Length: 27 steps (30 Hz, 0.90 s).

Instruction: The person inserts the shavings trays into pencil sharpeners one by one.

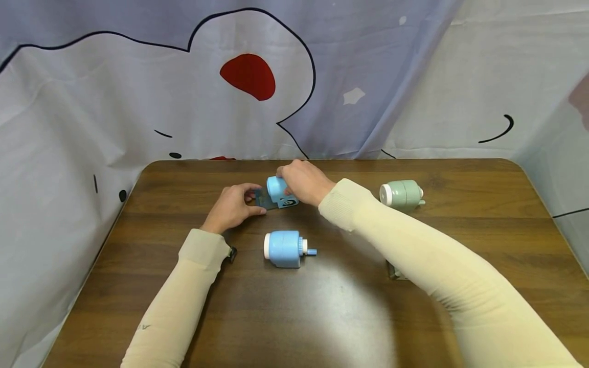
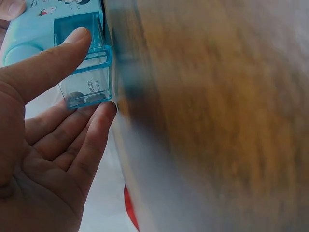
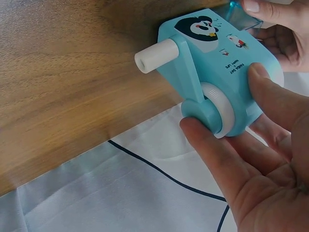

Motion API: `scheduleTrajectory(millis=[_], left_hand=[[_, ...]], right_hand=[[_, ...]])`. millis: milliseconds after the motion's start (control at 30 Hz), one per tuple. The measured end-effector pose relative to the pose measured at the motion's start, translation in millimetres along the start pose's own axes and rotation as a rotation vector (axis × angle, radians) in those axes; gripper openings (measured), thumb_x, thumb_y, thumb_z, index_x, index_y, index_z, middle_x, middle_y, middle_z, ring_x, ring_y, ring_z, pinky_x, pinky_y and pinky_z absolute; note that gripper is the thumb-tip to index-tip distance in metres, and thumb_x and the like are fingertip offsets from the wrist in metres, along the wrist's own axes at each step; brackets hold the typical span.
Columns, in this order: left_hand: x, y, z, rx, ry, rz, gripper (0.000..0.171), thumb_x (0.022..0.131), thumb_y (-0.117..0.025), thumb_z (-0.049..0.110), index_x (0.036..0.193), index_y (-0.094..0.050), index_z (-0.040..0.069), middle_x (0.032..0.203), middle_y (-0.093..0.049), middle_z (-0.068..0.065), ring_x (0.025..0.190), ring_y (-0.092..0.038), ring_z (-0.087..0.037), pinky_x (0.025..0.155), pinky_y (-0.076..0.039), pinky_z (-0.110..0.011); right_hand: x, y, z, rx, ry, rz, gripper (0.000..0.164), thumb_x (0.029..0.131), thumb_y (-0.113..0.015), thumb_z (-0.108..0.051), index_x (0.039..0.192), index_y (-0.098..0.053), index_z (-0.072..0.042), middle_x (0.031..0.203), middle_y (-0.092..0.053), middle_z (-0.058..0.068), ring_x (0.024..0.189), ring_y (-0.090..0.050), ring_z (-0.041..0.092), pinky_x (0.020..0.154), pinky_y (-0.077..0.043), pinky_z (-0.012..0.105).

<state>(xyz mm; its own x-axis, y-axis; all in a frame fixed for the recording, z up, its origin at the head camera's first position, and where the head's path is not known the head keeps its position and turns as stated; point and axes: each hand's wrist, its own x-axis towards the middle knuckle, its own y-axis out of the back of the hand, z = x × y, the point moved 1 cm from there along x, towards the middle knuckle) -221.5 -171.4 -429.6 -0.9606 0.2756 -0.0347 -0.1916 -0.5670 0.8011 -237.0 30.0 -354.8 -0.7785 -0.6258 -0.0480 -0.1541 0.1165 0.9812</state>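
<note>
A light-blue hand-crank pencil sharpener [image 1: 277, 189] with a panda print lies tipped on its side near the table's far edge. My right hand [image 1: 306, 181] grips its body, thumb on the printed face and fingers by the crank end. In the right wrist view, the white crank handle [image 3: 157, 55] points away from the palm. A clear blue shavings drawer [image 2: 89, 89] sticks out of the sharpener's other side. My left hand [image 1: 232, 208] pinches this drawer, thumb on one face and fingertips against the opposite side.
A second blue crank sharpener [image 1: 284, 249] lies in front of the hands. To the right, beyond my right forearm, is a green one [image 1: 402, 194]. Another small object [image 1: 395, 272] peeks out from under the right sleeve. A printed curtain [image 1: 161, 102] hangs behind the wooden table [image 1: 257, 317].
</note>
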Motion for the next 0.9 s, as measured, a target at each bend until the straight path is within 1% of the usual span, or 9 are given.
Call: scheduleTrajectory(millis=[300, 533, 900], left_hand=[[1.1, -1.6, 2.6, -0.007, -0.005, 0.008, 0.059, 0.073, -0.08, 0.029, 0.123, -0.059, 0.006, 0.104, -0.063, -0.009, 0.093, -0.057, -0.02, 0.082, -0.048, -0.037], [2.3, -4.3, 4.0, 0.011, 0.001, -0.012, 0.06, 0.074, -0.079, 0.03, 0.125, -0.058, 0.007, 0.104, -0.063, -0.008, 0.093, -0.056, -0.02, 0.082, -0.048, -0.037], [3.1, -5.0, 8.0, 0.008, 0.008, -0.009, 0.059, 0.074, -0.08, 0.029, 0.123, -0.058, 0.006, 0.103, -0.062, -0.007, 0.093, -0.056, -0.019, 0.081, -0.049, -0.036]], right_hand=[[0.9, 2.3, -0.9, -0.003, -0.002, -0.018, 0.04, 0.081, -0.074, -0.019, 0.118, -0.063, -0.009, 0.101, -0.067, 0.004, 0.084, -0.06, 0.017, 0.075, -0.05, 0.029], [-0.5, 1.9, -0.9, 0.025, -0.023, -0.036, 0.041, 0.081, -0.074, -0.019, 0.12, -0.062, -0.009, 0.104, -0.067, 0.005, 0.084, -0.061, 0.017, 0.075, -0.05, 0.029], [0.6, 1.3, -1.0, 0.01, -0.013, -0.035, 0.04, 0.08, -0.074, -0.02, 0.117, -0.063, -0.01, 0.101, -0.067, 0.004, 0.082, -0.06, 0.016, 0.074, -0.05, 0.029]])
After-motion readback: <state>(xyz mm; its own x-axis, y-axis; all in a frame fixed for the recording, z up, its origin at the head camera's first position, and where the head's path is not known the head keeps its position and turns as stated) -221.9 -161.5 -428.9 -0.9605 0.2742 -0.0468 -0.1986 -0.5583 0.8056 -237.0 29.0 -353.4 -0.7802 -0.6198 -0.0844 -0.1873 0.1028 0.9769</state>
